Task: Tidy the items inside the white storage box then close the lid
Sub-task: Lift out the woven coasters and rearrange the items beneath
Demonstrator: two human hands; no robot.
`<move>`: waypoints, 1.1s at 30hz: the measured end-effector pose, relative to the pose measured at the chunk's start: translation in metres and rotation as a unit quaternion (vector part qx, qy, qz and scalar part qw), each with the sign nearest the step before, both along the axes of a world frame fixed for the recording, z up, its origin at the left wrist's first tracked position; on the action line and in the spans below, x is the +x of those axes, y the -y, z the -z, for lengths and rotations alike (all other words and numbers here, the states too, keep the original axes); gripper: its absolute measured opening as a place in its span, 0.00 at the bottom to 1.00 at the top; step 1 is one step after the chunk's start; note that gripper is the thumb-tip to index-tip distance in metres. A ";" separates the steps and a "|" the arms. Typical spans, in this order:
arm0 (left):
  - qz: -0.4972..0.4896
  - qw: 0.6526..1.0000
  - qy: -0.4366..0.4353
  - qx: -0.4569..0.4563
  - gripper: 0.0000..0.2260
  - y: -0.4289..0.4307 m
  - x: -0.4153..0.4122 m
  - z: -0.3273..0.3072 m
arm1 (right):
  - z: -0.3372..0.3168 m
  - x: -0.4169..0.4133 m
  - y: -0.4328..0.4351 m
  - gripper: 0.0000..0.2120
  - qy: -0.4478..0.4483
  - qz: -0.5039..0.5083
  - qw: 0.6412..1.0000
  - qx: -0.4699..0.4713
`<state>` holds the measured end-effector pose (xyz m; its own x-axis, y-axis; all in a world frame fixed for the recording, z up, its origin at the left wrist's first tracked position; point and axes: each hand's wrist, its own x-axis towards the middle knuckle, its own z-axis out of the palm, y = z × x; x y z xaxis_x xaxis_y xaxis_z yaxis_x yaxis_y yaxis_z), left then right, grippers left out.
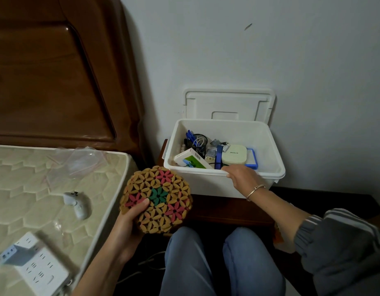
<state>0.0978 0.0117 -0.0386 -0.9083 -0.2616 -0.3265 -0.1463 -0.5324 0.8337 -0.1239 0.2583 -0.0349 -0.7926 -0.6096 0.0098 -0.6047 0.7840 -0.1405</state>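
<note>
Nightstand (227,208) by wall (291,60) bore open storage box (206,184) | left hand (125,227) gripped woven mat (163,201) | right hand (242,176) clasped its near rim

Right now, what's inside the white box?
A green-and-white carton, a black pen cup, a cream square case over a blue-edged one. They and the right hand hide the box bottom.

The white storage box (223,184) stands open-topped, its lid (227,101) propped upright against the wall (281,60) behind, clear of the mouth. Just beyond the right hand (242,177), which grips the near rim, a cream case (234,155), a tilted carton (192,161) and a pen cup (198,142) crowd the floor; bare room shows only farther back and rightward. A round mat (161,199) fills the left hand (126,229).
</note>
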 end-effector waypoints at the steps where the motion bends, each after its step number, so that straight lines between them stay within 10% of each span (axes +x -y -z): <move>1: 0.005 1.000 0.002 -0.001 0.23 -0.001 -0.002 0.001 | 0.001 -0.002 0.000 0.14 -0.002 0.003 1.000 -0.006; 9: 0.058 0.997 0.021 -0.043 0.29 -0.017 -0.021 0.004 | 0.010 -0.002 0.004 0.16 0.031 0.076 0.978 -0.190; 13: 0.140 0.987 0.011 -0.077 0.31 -0.016 -0.029 0.003 | 0.004 0.044 -0.004 0.26 0.244 0.094 0.860 -0.438; 17: 0.245 0.964 -0.002 -0.108 0.32 -0.022 -0.047 0.004 | 0.004 0.067 -0.022 0.39 0.531 0.031 0.725 -0.437; 26: 0.204 0.901 -0.053 -0.380 0.21 -0.051 -0.113 0.040 | 0.053 0.047 -0.026 0.31 0.247 0.078 0.884 -0.388; 33: 0.181 0.873 0.007 -0.453 0.19 -0.054 -0.150 0.092 | 0.101 0.029 -0.013 0.28 0.204 0.120 0.901 -0.364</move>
<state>-0.0526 0.0654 -0.1304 -0.9827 -0.1139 -0.1461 -0.1812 0.4272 0.8858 -0.0946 0.2711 -0.1361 -0.9289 -0.3700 0.0165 -0.2122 0.4952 -0.8425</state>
